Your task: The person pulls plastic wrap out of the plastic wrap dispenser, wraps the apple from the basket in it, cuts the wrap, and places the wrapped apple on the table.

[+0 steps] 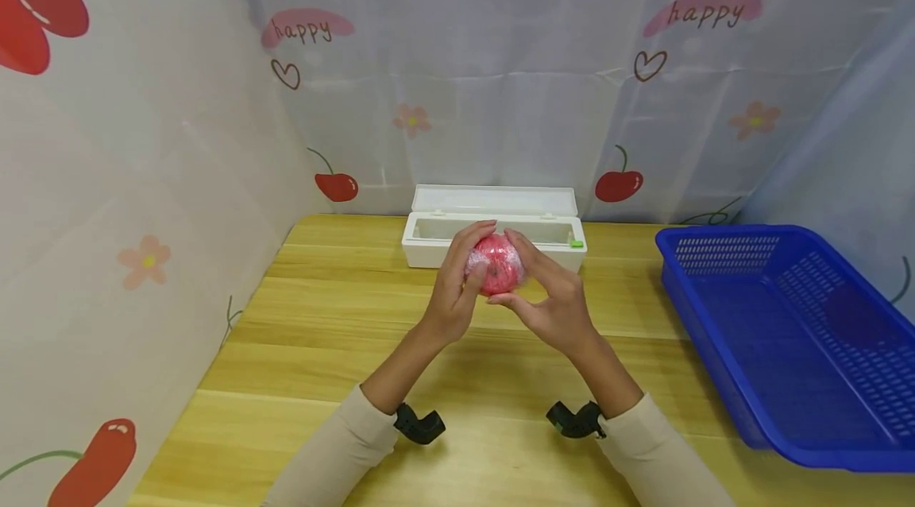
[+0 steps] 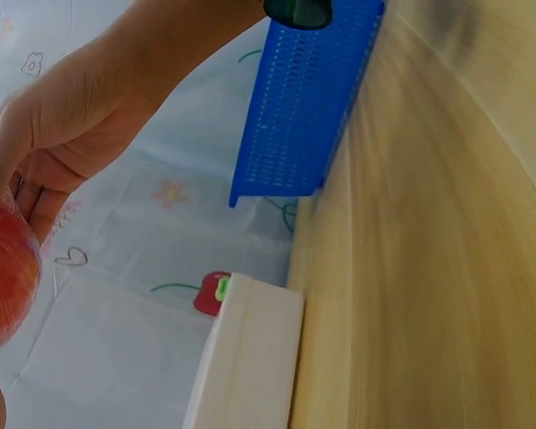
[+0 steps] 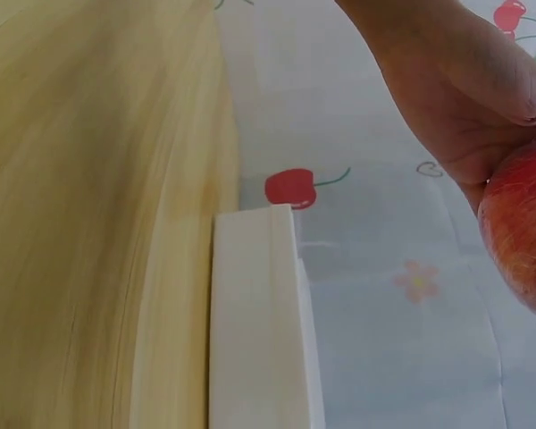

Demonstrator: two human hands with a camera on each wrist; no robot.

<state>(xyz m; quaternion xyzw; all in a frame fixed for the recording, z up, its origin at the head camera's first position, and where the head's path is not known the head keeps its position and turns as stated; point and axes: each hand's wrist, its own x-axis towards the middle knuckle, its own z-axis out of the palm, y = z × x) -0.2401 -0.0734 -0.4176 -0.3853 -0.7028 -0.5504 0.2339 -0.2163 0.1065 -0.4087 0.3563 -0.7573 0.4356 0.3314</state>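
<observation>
Both hands hold a red apple [image 1: 503, 265] wrapped in clear cling film, raised above the table. My left hand [image 1: 452, 292] curls round its left side, thumb on the near face. On the opposite side, my right hand [image 1: 556, 302] grips it with fingers at the top and thumb beneath. The wrapped apple [image 2: 4, 273] shows at the left edge of the left wrist view, its film tight and shiny. In the right wrist view the apple [image 3: 523, 223] is partly cut off. Behind the hands stands a white cling film dispenser [image 1: 425, 254], lid raised, with a green slider [image 1: 577, 244].
A blue perforated plastic basket [image 1: 715, 380] stands on the right of the wooden table [image 1: 300, 380]. Printed curtains [image 1: 500, 125] close off the back and sides. Black wrist mounts [image 1: 420, 425] jut inward from the sleeves [image 1: 343, 443].
</observation>
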